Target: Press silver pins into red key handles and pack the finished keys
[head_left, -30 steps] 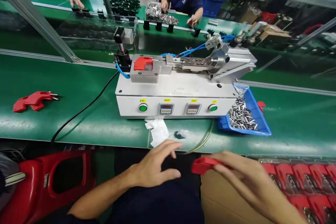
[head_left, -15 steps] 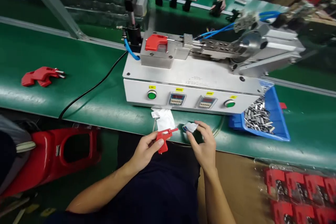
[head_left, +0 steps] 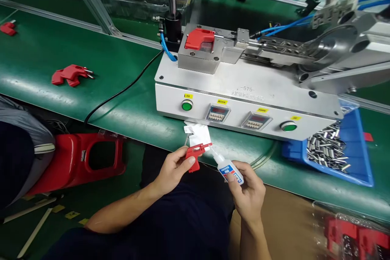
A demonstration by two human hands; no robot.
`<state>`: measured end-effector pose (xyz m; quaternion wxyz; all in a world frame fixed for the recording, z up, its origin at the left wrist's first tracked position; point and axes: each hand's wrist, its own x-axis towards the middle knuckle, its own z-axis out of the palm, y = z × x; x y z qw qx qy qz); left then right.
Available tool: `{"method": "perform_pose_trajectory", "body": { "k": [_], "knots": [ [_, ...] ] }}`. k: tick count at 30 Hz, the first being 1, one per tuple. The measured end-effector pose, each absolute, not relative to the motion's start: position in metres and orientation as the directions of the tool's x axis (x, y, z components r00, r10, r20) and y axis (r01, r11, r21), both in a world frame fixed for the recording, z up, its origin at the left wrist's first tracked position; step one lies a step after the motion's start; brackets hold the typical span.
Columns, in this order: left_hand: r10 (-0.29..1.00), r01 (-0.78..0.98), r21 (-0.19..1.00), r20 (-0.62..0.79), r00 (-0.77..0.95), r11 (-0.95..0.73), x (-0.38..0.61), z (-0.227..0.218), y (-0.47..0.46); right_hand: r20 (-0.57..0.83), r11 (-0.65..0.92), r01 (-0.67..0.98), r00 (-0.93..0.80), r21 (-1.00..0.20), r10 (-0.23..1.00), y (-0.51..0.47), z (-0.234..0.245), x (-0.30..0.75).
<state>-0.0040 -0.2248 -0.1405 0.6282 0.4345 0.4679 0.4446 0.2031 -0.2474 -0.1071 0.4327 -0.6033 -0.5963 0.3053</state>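
Observation:
Pinched in my left hand (head_left: 175, 170) is a red gun-shaped plastic part (head_left: 194, 158), its thin tip pointing right. My right hand (head_left: 248, 193) grips a small white glue bottle (head_left: 230, 170) with a blue and red label. The bottle is tilted, and its fine nozzle is at the tip of the red part; whether they touch I cannot tell. Behind them a white paper (head_left: 201, 133) lies on the green bench. Another red part (head_left: 199, 39) sits in the metal block of the white machine (head_left: 243, 85).
A blue bin (head_left: 356, 146) of small metal pins stands right of the machine. Red parts (head_left: 71, 75) lie on the bench at left, near a black cable (head_left: 122, 94). A clear tray (head_left: 319, 219) with red parts is at lower right, a red stool (head_left: 61, 166) at left.
My right hand has brought the glue bottle's nozzle to the tip of the red part, the label now showing. The red part stays in my left hand. The view has shifted.

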Motion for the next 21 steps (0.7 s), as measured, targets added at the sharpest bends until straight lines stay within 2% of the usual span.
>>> {"method": "perform_pose_trajectory", "body": {
  "k": [8,13,18,21],
  "knots": [
    [0.964,-0.118,0.973,-0.174,0.199,0.200,0.000,-0.140,-0.221,0.193,0.099,0.503,0.138,-0.859,0.971,-0.250,-0.107,0.206],
    [0.970,-0.084,0.980,-0.162,0.182,0.179,0.002,-0.142,-0.219,0.155,0.072,0.458,0.146,-0.886,0.977,-0.249,-0.112,0.208],
    [0.984,0.075,0.991,-0.119,0.133,0.109,-0.015,-0.147,-0.218,0.078,-0.009,0.364,0.224,-0.931,0.972,-0.243,-0.126,0.213],
    [0.992,0.193,0.980,-0.074,0.105,0.053,-0.038,-0.158,-0.209,0.122,0.022,0.481,0.177,-0.877,0.977,-0.237,-0.135,0.221]
  ]
}}
